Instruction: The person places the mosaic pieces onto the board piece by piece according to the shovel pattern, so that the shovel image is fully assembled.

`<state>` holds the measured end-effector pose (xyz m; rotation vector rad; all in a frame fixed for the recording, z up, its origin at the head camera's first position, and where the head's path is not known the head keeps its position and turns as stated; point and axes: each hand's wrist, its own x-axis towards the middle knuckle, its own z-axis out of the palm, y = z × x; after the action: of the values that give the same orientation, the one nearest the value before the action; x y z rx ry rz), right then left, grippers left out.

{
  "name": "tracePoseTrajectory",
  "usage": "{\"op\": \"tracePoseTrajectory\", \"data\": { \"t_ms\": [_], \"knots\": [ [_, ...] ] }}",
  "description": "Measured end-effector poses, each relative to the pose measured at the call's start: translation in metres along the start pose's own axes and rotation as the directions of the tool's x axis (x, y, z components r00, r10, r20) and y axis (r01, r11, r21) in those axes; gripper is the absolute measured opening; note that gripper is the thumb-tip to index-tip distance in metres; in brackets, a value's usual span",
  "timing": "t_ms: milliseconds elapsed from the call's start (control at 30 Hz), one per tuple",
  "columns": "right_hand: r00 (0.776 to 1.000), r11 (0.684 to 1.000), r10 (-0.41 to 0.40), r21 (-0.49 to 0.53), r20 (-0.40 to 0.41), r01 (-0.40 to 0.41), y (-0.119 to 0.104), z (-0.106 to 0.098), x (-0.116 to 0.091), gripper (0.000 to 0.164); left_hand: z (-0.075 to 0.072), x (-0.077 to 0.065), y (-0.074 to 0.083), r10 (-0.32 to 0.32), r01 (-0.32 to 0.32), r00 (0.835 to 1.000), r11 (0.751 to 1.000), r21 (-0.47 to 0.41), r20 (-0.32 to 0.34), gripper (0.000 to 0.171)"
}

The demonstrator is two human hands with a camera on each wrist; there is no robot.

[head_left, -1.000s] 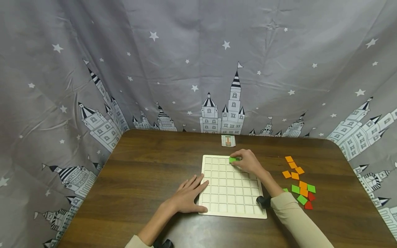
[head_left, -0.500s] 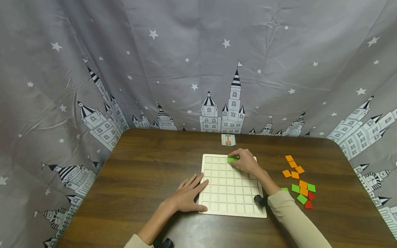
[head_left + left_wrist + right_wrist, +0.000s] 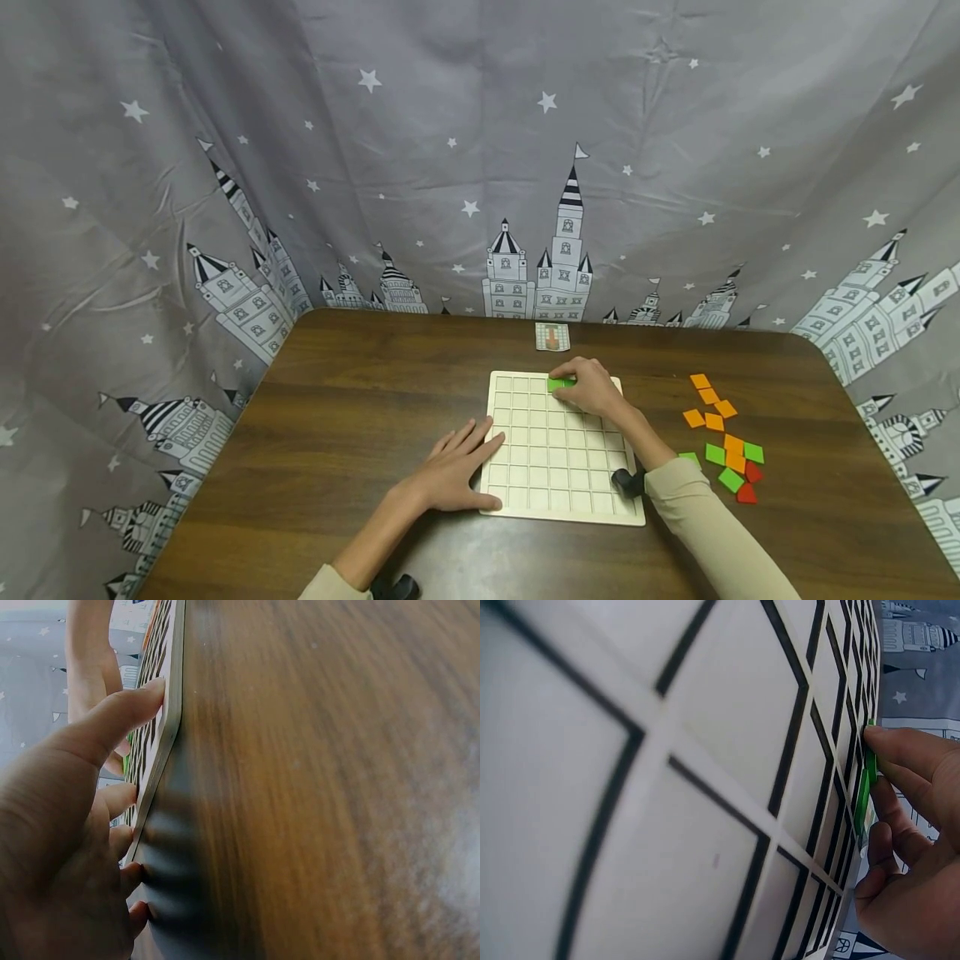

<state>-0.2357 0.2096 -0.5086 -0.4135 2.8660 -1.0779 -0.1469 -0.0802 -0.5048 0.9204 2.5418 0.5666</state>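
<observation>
Both hands (image 3: 452, 478) at the pale grid board (image 3: 537, 457) — a green tile (image 3: 555, 385) in the right

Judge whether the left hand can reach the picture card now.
Probably yes: the left hand touches the left edge of the board, and nothing upright stands between it and the picture card past the board.

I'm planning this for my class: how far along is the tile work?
Done: one green tile seems set on the board. In hand: the right hand pinches another green tile beside it. Remaining: orange tiles, loose green tiles and red tiles lie off the board.
</observation>
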Motion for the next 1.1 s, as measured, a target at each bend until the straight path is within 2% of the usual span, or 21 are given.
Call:
{"op": "tracePoseTrajectory", "data": {
  "t_ms": [667, 967, 1100],
  "knots": [
    [1.0, 1.0, 0.016, 0.0, -0.007, -0.016, 0.0, -0.003, -0.002, 0.027, 0.0, 0.0, 0.0, -0.001, 0.001, 1.0, 1.0, 0.012, 0.001, 0.094],
    [0.999, 0.994, 0.021, 0.112, -0.04, -0.016, 0.005, -0.019, -0.012, 0.028, 0.001, 0.0, -0.001, 0.004, -0.004, 1.0, 1.0, 0.012, 0.001, 0.094],
    [0.999, 0.993, 0.02, 0.114, -0.039, -0.016, 0.011, -0.025, -0.021, 0.028, 0.0, 0.0, -0.001, 0.006, -0.006, 1.0, 1.0, 0.015, 0.003, 0.094]
  ]
}}
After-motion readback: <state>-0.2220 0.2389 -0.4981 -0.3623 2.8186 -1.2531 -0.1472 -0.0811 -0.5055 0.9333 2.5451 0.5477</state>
